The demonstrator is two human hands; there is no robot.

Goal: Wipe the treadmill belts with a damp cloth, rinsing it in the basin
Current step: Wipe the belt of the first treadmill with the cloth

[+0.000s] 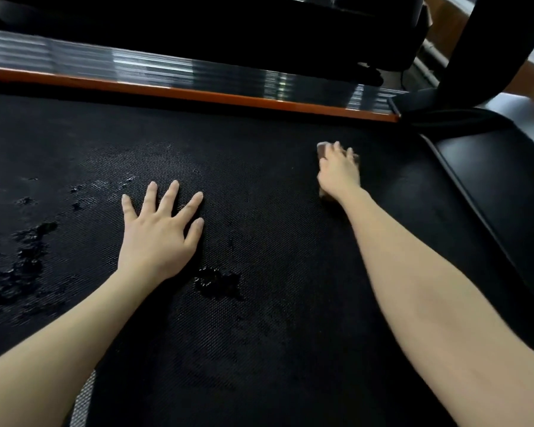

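Cloth (pixel 321 148) sits under your right hand (pixel 339 171), near the far right corner of the belt (pixel 259 349). Only a brownish edge shows beyond the fingers, and another by the wrist. The fingers look extended and spread on top of it, pressing rather than clutching, but that hand is blurred, so take this as probable. Your left hand (pixel 159 229) lies flat near the middle of the belt, fingers straight and splayed, holding nothing.

The step in hand appears to be wiping the right end of the belt.

1. Bear on the cloth with the whole palm. On this textured surface, fingertip pressure alone would likely leave streaks.
2. Work in overlapping passes from the far edge, along the orange strip (pixel 198 94), toward the near edge.
3. Stop short of the seam where the belt meets the cover (pixel 490 180) at the right end. A loose cloth corner could catch there.
4. Use the left hand as a brace only. The belt may roll under a hard push, so load it evenly.
5. Water stands in a puddle (pixel 216 282) just beside the left wrist and in patches (pixel 28 251) near the left edge. Lift these with a wrung cloth rather than spreading them.
6. The basin is not in view. Rinse once the cloth drags or smears.
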